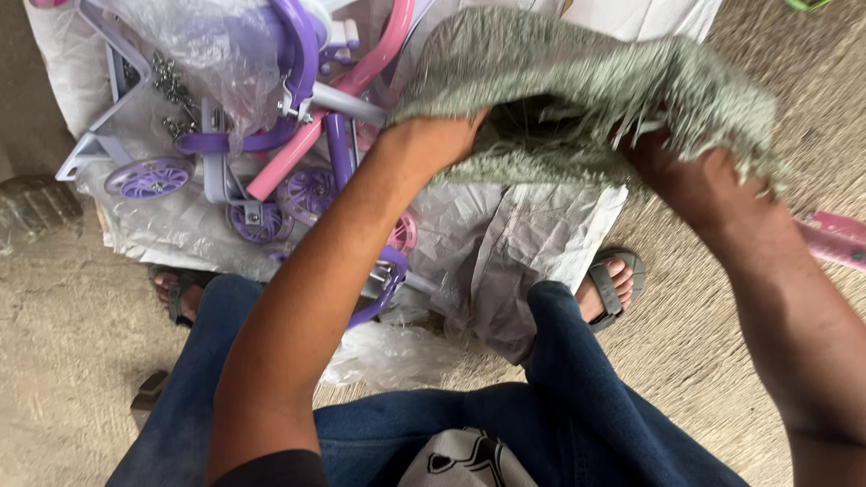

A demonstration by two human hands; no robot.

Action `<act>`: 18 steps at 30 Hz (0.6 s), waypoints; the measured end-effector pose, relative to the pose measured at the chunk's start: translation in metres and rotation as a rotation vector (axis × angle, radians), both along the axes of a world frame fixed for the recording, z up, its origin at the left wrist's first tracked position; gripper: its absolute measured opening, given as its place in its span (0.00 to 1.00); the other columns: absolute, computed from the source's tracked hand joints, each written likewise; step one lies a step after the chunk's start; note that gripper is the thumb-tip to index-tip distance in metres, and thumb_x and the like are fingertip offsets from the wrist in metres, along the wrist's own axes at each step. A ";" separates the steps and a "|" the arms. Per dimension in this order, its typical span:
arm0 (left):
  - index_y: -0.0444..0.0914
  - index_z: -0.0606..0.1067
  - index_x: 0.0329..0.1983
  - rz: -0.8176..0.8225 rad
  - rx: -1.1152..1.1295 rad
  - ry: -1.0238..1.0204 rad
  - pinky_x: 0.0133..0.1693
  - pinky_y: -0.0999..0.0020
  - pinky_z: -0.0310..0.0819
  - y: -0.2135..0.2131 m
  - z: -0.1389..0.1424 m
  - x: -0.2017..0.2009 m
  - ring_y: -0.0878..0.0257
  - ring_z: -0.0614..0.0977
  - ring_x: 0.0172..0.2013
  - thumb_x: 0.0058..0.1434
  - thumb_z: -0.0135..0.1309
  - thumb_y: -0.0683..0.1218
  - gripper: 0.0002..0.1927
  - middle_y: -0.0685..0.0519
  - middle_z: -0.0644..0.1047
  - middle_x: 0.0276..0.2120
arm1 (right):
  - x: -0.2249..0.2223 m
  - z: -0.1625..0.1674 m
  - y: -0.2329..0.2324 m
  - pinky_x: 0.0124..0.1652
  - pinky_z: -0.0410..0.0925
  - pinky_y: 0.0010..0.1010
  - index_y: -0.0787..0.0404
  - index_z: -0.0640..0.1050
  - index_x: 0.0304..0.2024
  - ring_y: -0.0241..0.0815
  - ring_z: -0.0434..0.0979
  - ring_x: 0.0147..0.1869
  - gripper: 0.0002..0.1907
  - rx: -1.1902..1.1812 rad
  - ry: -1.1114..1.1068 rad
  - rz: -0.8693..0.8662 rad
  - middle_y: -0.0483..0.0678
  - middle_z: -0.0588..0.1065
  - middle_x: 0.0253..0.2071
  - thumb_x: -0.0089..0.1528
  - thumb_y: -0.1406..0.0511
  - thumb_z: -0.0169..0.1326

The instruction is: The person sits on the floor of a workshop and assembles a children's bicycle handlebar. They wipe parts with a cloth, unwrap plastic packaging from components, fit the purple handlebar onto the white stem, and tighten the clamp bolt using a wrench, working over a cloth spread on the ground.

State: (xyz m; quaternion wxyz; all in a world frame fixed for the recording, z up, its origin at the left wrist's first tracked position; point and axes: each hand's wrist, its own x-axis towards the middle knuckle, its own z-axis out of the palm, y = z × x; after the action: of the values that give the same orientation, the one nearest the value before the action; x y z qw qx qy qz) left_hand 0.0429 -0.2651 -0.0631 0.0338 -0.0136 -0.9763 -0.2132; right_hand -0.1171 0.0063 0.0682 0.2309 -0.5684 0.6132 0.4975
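Observation:
A shaggy grey-green rug (577,81) is held up in front of me by both hands. My left hand (437,140) grips its near left edge, fingers tucked under the pile. My right hand (658,153) holds the right side, and the rug's fringe hides most of its fingers. Beneath and to the left lie pink and purple parts of a child's bicycle (307,135) with small purple training wheels (149,176) on white wrapping paper (514,234).
Clear plastic wrap (207,45) covers some bicycle parts. My legs in blue jeans and sandalled feet (613,284) rest on the sandy concrete floor (54,343). A pink piece (834,239) lies at the right edge.

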 end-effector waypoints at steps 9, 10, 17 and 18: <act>0.41 0.79 0.58 0.134 0.043 -1.059 0.67 0.59 0.68 -0.002 0.022 -0.033 0.46 0.80 0.58 0.80 0.35 0.60 0.26 0.43 0.79 0.58 | 0.002 0.002 -0.010 0.43 0.78 0.45 0.56 0.54 0.72 0.60 0.71 0.65 0.41 0.284 0.499 1.489 0.64 0.61 0.69 0.68 0.37 0.28; 0.40 0.78 0.60 0.096 0.059 -0.922 0.66 0.57 0.65 -0.002 0.028 -0.038 0.45 0.78 0.59 0.75 0.40 0.57 0.23 0.42 0.77 0.59 | 0.001 0.000 -0.009 0.43 0.79 0.48 0.55 0.54 0.71 0.57 0.73 0.63 0.38 0.228 0.524 1.492 0.61 0.64 0.67 0.69 0.39 0.30; 0.39 0.74 0.61 -0.085 0.155 -0.400 0.63 0.53 0.59 0.000 0.048 -0.067 0.44 0.70 0.63 0.49 0.65 0.49 0.33 0.41 0.72 0.62 | -0.009 0.009 0.021 0.45 0.79 0.48 0.57 0.57 0.71 0.59 0.75 0.62 0.37 0.247 0.431 1.514 0.63 0.67 0.64 0.70 0.41 0.34; 0.39 0.74 0.61 -0.061 0.096 -0.524 0.63 0.53 0.60 0.006 0.048 -0.069 0.45 0.70 0.62 0.50 0.65 0.50 0.33 0.41 0.72 0.62 | -0.010 0.012 0.026 0.46 0.79 0.48 0.58 0.57 0.71 0.59 0.75 0.61 0.36 0.234 0.440 1.474 0.63 0.68 0.63 0.70 0.42 0.35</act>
State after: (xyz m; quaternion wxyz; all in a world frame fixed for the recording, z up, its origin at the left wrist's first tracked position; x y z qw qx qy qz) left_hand -0.0257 -0.2590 -0.0150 -0.2258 0.0140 -0.9396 -0.2567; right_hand -0.1272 0.0325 0.0803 -0.2279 -0.6894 0.0522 0.6856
